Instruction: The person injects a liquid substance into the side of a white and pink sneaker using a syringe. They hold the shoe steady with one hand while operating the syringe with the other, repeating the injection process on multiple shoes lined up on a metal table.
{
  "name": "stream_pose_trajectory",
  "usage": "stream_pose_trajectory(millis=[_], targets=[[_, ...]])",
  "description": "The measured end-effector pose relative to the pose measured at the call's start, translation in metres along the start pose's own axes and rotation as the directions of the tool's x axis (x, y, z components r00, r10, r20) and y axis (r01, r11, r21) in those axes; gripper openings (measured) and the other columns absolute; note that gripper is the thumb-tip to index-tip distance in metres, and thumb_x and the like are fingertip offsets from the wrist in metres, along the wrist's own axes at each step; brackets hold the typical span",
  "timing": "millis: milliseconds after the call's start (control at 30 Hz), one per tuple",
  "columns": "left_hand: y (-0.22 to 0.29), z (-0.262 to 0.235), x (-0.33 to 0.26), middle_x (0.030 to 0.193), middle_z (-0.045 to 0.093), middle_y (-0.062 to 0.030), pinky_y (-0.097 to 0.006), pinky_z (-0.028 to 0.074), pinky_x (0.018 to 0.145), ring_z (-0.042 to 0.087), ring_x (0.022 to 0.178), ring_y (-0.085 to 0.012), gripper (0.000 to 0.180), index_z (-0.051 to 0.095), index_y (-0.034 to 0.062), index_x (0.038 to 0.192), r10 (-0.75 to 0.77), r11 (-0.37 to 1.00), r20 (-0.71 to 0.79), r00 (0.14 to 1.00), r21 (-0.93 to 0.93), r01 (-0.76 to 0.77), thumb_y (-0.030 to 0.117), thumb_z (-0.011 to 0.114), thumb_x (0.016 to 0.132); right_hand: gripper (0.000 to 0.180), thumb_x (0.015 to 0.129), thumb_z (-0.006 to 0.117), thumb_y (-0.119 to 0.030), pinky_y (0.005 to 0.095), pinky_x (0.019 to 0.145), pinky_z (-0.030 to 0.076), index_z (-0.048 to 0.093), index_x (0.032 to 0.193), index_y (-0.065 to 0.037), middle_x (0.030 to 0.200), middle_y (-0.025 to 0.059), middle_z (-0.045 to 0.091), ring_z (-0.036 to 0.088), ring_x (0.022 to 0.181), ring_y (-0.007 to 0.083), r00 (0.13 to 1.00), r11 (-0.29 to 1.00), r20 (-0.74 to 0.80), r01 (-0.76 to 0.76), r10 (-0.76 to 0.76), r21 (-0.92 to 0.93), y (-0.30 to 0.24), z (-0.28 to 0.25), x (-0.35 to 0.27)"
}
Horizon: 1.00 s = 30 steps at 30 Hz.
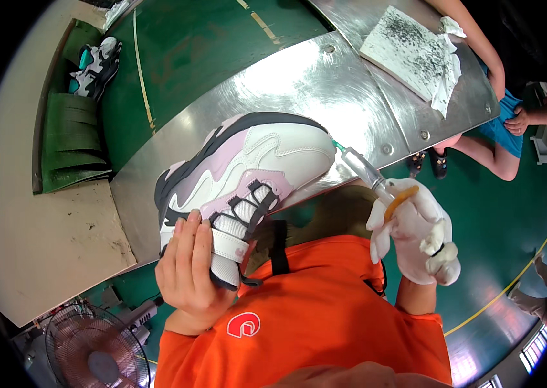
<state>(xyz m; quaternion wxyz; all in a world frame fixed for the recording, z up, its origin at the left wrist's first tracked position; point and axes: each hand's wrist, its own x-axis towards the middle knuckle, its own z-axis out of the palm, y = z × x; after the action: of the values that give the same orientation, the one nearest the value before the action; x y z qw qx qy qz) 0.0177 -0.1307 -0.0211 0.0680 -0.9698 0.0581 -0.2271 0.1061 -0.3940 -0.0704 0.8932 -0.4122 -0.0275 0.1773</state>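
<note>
A green floor (pixel 189 55) is spreading under everything, and a shiny metal surface (pixel 273 81) is stretching diagonally across the view above it. At the right, a co-worker in blue shorts (pixel 509 132) is sitting beyond the surface's end. The wearer's orange shirt (pixel 312 301) is filling the lower middle, and at the lower left a caged fan (pixel 95 352) is standing near a pale board (pixel 24 200). A white slab with black specks (pixel 399 48) is lying on the far right part of the surface.

The white, lilac and black shoe (pixel 241 181) is lying on its side in the centre, over the near edge of the surface, its toe pointing right. A second shoe (pixel 97 64) is resting by a green chute (pixel 74 136) at the upper left.

The bare left hand (pixel 189 275) is clamping the shoe at its collar, fingers lying across the strap end. The white-gloved right hand (pixel 415 242) is closing around a clear syringe (pixel 365 171). An orange-brown ring (pixel 399 202) is showing among its fingers, and the small green tip (pixel 337 146) is meeting or almost meeting the toe's edge.
</note>
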Motion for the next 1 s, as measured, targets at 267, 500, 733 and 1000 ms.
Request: stream_pose_trajectory(millis=[267,500,733,1000], targets=[[-0.022,-0.006,0.043,0.109,0.068,-0.0148,-0.037,0.048,0.077,0.065,0.092,-0.0318,0.059,0.062,0.0005,0.114,-0.032,0.985,0.082,0.996,-0.167,0.045,0.027,0.085,0.066,0.079,0.057,0.078,-0.033,0.0356,0.06,0.051,0.052,0.114,0.014,0.101,0.0248,0.058,0.06,0.079,0.0317,0.992,0.983,0.116,0.067,-0.047,-0.173,0.011,0.0,0.005],[-0.043,-0.003,0.085,0.104,0.067,-0.0137,-0.034,0.049,0.083,0.065,0.092,-0.0276,0.061,0.062,-0.0023,0.11,-0.143,0.918,0.296,0.944,-0.317,0.238,0.012,0.087,0.056,0.067,0.058,0.081,-0.034,0.0375,0.068,0.052,0.055,0.105,0.007,0.093,0.0169,0.057,0.059,0.08,0.0301,0.88,0.903,0.399,0.366,-0.257,-0.226,0.056,-0.028,0.022],[-0.069,0.009,0.108,0.104,0.064,-0.007,-0.028,0.05,0.081,0.06,0.091,-0.0139,0.062,0.06,-0.0026,0.113,-0.174,0.789,0.5,0.848,-0.445,0.424,0.009,0.088,0.06,0.056,0.06,0.084,-0.035,0.0393,0.077,0.054,0.058,0.095,0.0,0.084,0.0089,0.055,0.058,0.081,0.0285,0.709,0.824,0.576,0.558,-0.408,-0.103,0.096,-0.045,0.038],[-0.093,0.007,0.138,0.104,0.064,-0.0107,-0.03,0.047,0.085,0.062,0.096,-0.0189,0.077,0.058,-0.0025,0.117,0.102,0.766,0.65,0.753,-0.535,0.358,0.032,0.092,0.057,0.05,0.057,0.084,-0.034,0.0374,0.073,0.055,0.06,0.087,-0.002,0.099,0.014,0.061,0.062,0.082,0.0317,0.894,0.884,0.344,0.385,-0.286,-0.265,0.102,-0.035,0.023]])
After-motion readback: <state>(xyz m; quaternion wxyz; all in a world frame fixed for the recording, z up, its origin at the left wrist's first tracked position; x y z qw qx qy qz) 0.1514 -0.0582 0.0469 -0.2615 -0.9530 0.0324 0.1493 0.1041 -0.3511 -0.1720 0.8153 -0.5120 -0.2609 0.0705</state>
